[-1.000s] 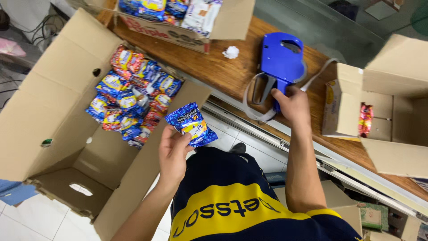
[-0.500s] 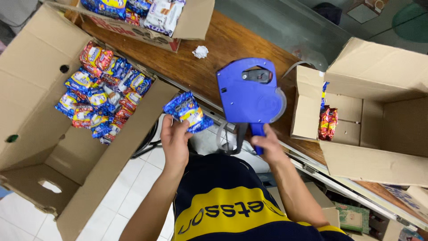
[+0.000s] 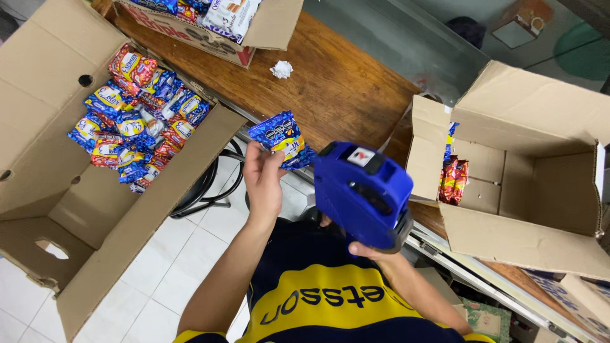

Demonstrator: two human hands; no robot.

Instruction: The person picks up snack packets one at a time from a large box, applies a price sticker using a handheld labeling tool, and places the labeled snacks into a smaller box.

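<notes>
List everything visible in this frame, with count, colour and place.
snack packet: one, blue, held up in the left hand
price labeller: one, blue, in the right hand, close to the packet
large carton: one, brown, left, open, holding many blue and red snack packets
right carton: one, brown, open, a few red packets inside
top carton: one, brown and red, on the table's far end, packets inside
wooden table: one, brown
paper ball: one, white, on the table
left hand: grip shut on the packet
right hand: grip shut on the labeller

The person wears a short-sleeved navy shirt [image 3: 330, 298] with a broad yellow band across the chest bearing navy lettering, both forearms bare.
</notes>
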